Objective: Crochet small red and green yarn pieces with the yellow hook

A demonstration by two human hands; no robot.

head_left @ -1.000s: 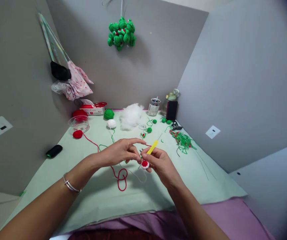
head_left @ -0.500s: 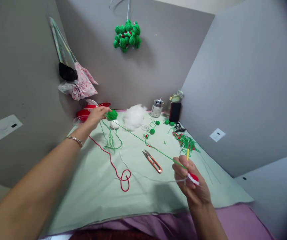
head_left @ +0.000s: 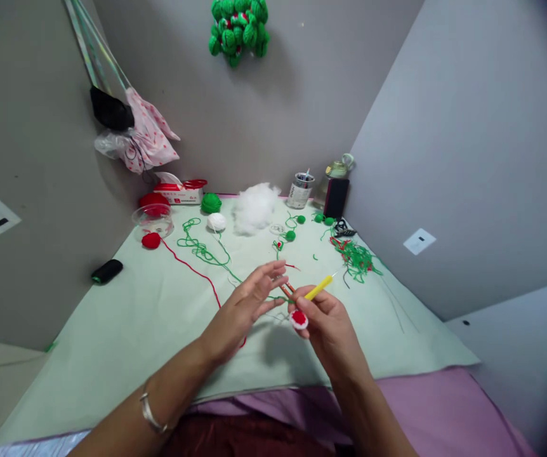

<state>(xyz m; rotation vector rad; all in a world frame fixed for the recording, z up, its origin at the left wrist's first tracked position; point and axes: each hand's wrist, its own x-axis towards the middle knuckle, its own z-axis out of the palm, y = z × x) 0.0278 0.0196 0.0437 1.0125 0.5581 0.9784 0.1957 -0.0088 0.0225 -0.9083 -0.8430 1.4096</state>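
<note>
My right hand [head_left: 325, 324] is closed around a yellow-handled crochet hook [head_left: 320, 287] and a small round piece of red and white crochet [head_left: 299, 319]. My left hand [head_left: 249, 308] is just left of it, fingers apart, with green yarn [head_left: 235, 276] running by its fingers toward the piece. Partly hidden behind my left fingers are orange snips [head_left: 289, 289]. A red strand [head_left: 190, 271] runs from a small red ball [head_left: 151, 240] to beneath my left hand. Further back sit a green yarn ball [head_left: 211, 203] and a white yarn ball [head_left: 216, 221].
White stuffing [head_left: 256, 208], a can [head_left: 300, 190] and a dark phone [head_left: 337, 198] stand at the back. Tangled green and red scraps [head_left: 356, 259] lie right. A clear bowl [head_left: 153, 221] and black case [head_left: 106, 271] are left. Green crochet pieces [head_left: 239, 28] hang above.
My left hand has come back from the green ball toward my right hand, and the stretched green yarn has slackened. My right hand has moved left, with the hook tilted. The view has shifted downward.
</note>
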